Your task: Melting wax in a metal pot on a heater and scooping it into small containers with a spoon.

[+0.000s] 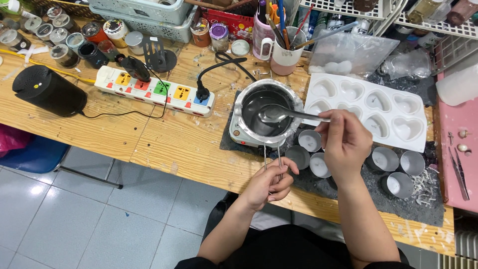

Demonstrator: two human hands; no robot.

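The right hand (343,144) is clamped on a metal spoon (279,114), its bowl dipped in the steel melting pot (266,112) on a small hotplate (239,134); the left hand (269,184), nearer, pinches the pot's wire handle (272,157); small metal cups (309,140) stand just right, a white heart mould (371,109) beyond.

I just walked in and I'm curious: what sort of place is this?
Probably a small candle-making bench: a metal melting pot on a little heater, a white heart-shaped mould tray, and small metal cups on a cluttered wooden table.
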